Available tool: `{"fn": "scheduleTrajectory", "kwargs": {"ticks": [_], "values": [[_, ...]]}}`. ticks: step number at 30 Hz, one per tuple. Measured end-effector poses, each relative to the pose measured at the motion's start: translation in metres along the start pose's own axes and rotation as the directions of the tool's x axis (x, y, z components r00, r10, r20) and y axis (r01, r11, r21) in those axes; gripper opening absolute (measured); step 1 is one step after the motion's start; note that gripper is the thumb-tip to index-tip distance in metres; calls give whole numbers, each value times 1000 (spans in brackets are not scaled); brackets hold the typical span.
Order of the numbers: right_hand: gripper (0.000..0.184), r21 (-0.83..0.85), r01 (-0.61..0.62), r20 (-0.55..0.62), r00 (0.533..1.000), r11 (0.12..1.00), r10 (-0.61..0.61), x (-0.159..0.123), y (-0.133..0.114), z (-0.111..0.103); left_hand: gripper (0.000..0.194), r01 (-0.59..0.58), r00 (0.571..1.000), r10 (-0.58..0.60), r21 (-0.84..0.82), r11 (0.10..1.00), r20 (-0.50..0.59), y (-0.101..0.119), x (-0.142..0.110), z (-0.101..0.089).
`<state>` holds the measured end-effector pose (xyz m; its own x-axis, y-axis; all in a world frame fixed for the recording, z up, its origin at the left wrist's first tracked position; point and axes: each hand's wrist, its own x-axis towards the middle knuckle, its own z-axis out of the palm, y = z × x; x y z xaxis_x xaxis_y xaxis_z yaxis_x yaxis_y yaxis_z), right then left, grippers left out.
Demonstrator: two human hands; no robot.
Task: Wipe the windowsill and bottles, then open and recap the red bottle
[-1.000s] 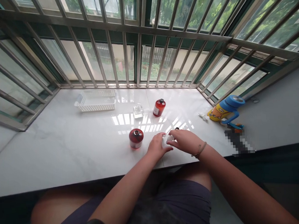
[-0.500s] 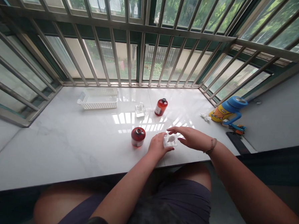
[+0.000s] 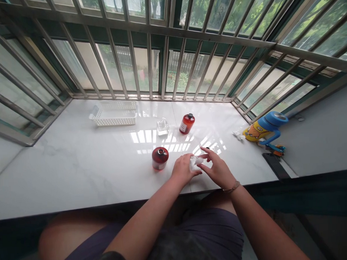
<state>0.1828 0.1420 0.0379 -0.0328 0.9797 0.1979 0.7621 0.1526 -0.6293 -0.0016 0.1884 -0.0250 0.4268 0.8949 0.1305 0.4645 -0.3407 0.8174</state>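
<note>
My left hand is wrapped around the side of a small clear plastic tray near the table's front edge. My right hand reaches in from the right, thumb and a finger pinching a small greyish-white piece at the tray; its exact kind is too small to make out. Just behind the right hand's fingers, a black cap shows in part. Left of my left hand stands a red bottle with an uncovered neck.
A second red bottle with a black cap stands farther back, beside another clear plastic tray. At the back left sits a white basket. On the right are a blue-and-yellow flask, crumpled white tissue and a black phone.
My right hand has turned and come closer to the tray, its thumb and finger closing on the whitish piece. The black cap behind it has come into view. My left hand has kept its place.
</note>
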Motion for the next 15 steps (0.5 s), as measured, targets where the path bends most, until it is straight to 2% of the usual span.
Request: {"fn": "scheduleTrajectory", "kwargs": {"ticks": [3,7,11,13,15], "values": [[78,13,-67,-128,989,998,68,-6,2,10,79,-5,1000,5,11,1000,-10,-1,-1,2],[83,222,-143,-112,979,965,171,-10,3,19,76,-17,1000,18,13,1000,-23,-3,-1,4],[98,257,-227,-203,938,940,282,-12,5,27,77,-16,1000,16,22,1000,-20,-4,-1,6],[108,263,-204,-200,945,943,260,-13,5,30,75,-11,1000,12,26,1000,-26,-4,-1,7],[108,293,-135,-168,967,946,190,-16,5,32,72,-24,999,25,27,999,-33,-4,-1,7]]}}
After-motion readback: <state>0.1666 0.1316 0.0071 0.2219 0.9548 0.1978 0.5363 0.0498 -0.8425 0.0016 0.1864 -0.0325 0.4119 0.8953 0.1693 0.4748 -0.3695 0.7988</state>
